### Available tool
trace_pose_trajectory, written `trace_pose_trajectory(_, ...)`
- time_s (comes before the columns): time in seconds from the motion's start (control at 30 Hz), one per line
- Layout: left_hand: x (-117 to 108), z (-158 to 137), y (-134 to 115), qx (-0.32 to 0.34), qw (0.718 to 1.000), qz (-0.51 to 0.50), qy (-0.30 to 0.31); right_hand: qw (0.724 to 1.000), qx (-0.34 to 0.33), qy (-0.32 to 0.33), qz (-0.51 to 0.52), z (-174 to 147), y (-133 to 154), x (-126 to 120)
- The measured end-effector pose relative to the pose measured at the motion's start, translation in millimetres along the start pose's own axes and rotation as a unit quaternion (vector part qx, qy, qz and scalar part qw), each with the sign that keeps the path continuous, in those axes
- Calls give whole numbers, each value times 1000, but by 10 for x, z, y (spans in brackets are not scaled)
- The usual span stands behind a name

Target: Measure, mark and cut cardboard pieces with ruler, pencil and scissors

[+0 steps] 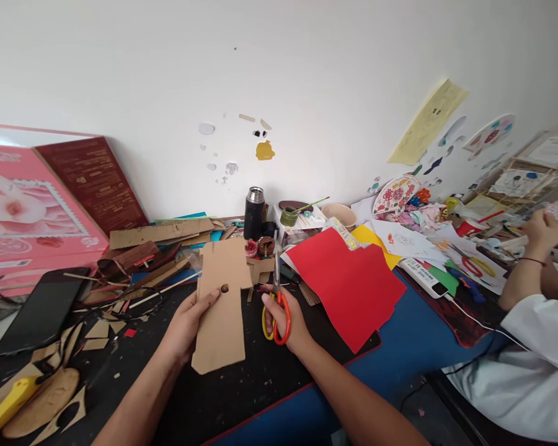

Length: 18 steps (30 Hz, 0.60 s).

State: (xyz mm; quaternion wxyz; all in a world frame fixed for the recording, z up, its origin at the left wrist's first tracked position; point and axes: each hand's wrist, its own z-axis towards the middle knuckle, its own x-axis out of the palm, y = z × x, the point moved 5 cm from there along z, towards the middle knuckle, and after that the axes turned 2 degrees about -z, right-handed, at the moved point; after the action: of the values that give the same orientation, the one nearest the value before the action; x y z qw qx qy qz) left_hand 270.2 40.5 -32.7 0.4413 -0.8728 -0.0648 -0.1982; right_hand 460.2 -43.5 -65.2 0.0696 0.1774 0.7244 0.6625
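My left hand (191,319) grips a tall piece of brown cardboard (223,334) by its left edge, thumb on the front face. A small dark round hole or spot shows near the thumb tip, and the right edge has a stepped cut. In my right hand (294,322) is a pair of scissors (281,319) with one orange and one yellow handle loop. Their blades point up and away from me, close together, just right of the cardboard and apart from it. Part of my left fingers is hidden behind the cardboard.
Red paper (348,285) lies to the right, near a white power strip (423,277). A black thermos (253,214) stands by the wall. Cardboard scraps and a phone (41,310) lie left, with a yellow-handled tool (12,402). A co-worker's arm (532,266) is at the right.
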Motion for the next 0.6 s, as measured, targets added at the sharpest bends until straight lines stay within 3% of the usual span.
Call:
trace_pose_trajectory(0.1, -55, 24, -108, 40, 997, -52, -48, 999, 20, 45, 5, -56, -27, 42)
trace_pose_trajectory(0.33, -178, 76, -223, 87, 985, -120, -83, 984, 43, 172, -9, -266, -147, 166)
trace_pose_trajectory(0.6, -283, 128, -269, 180, 970, -114, -119, 962, 78, 261, -4, -368, -302, 385)
